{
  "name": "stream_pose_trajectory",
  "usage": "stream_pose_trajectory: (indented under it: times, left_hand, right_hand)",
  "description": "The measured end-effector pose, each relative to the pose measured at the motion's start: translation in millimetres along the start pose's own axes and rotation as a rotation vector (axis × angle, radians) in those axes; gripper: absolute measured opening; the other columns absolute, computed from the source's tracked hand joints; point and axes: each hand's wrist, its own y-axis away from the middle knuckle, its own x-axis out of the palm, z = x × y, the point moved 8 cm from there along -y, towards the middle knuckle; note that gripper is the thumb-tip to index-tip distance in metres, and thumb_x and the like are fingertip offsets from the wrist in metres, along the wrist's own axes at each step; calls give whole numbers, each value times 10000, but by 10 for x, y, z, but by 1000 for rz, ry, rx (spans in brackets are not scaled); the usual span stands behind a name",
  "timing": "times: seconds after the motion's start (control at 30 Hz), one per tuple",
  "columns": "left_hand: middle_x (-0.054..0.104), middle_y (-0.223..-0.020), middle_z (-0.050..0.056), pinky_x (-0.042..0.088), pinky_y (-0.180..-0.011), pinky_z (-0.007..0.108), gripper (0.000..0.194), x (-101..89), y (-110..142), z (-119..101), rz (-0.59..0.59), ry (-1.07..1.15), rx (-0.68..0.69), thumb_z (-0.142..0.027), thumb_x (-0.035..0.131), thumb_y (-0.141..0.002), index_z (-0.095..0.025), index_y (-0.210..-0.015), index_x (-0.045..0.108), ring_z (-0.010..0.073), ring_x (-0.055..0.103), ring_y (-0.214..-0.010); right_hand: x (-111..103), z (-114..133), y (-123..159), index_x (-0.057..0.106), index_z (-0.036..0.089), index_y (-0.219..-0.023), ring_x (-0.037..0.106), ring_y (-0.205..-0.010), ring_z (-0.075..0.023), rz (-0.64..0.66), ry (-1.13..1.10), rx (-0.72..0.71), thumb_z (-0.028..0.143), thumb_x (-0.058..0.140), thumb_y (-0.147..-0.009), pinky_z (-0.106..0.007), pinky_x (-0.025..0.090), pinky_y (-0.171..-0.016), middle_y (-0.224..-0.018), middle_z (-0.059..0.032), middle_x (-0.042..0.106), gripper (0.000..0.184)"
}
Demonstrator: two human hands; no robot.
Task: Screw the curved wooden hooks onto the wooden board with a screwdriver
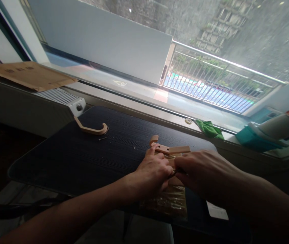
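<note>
My left hand [156,169] is closed, fingers curled over a pale wooden piece [176,181] on top of a package in clear wrap [170,201]. Its index finger touches a wooden hook with dark holes [170,149], which lies just beyond my knuckles. Close beside it, my right hand [199,169] is closed, thumb and fingers pinched together near the left fingertips. A thin dark thing shows between the two hands, too small to name. Toward the left of the table lies another curved wooden hook [91,130], with a small screw [102,138] near it.
The dark table [58,162] stands against a window sill. On the sill are a green cloth [209,129], a tape roll [188,121] and a teal container [258,139]. Brown paper [30,74] lies over a white radiator [63,98]. A white card [217,210] lies near the table's front.
</note>
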Motion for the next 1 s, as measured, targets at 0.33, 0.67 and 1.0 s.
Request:
stream_pose_trajectory:
  times: [0.33, 0.67, 1.0]
  left_hand:
    - [671, -856, 6, 98, -1046, 569, 55, -17, -1, -24, -14, -17, 6, -250, 623, -760, -207, -770, 656, 241, 564, -903]
    - [658, -785, 5, 170, -1023, 551, 28, 16, -7, -6, -10, -49, -9, -198, 611, -715, -182, -701, 629, 221, 559, -831]
    - [673, -897, 8, 141, -1032, 587, 77, 3, 0, -13, -13, -20, -6, -198, 608, -732, -204, -795, 653, 242, 555, -908]
  right_hand:
    - [-101, 27, 90, 651, 278, -962, 642, -862, -191, 0, 43, 7, 225, 558, -799, -252, 373, -599, -971, 0, 692, 195]
    - [-104, 7, -2, 687, 232, -926, 627, -783, -147, 32, 10, -46, 122, 520, -816, -226, 381, -641, -852, -26, 688, 228]
    - [-99, 63, -14, 690, 205, -755, 628, -679, -163, 57, 128, 17, 183, 562, -796, -238, 388, -598, -721, -37, 682, 136]
